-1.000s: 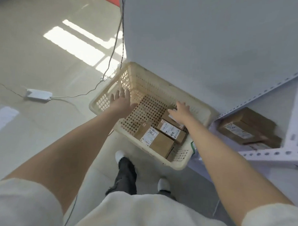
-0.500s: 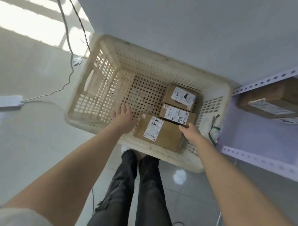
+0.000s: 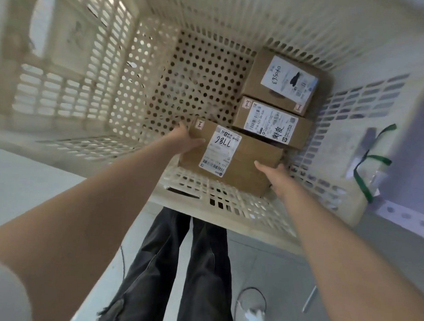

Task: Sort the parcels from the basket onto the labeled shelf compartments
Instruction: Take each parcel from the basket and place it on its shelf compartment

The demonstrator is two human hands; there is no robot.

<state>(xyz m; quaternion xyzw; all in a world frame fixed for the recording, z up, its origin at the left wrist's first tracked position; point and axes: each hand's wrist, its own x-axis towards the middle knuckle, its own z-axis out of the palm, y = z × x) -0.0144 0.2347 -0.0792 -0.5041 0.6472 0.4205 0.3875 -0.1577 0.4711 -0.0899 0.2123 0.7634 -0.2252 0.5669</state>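
Your left hand (image 3: pixel 182 141) grips the left end of the nearest box (image 3: pixel 252 159), thumb on top. Your right hand (image 3: pixel 274 175) clasps its right end. The box lies in the basket (image 3: pixel 217 188), against the near wall. It looks like stiff cardboard and is probably light, so squeeze the ends inward and keep off the slick label (image 3: pixel 221 153).

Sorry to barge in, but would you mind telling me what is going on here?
A person is bending over a cream plastic basket and has taken hold of the nearest parcel, a cardboard box with a handwritten number on its label. The left hand grips its left end and the right hand its right corner. The box is inside the basket. Two more boxes, the middle parcel and the far parcel, lie behind it, untouched.
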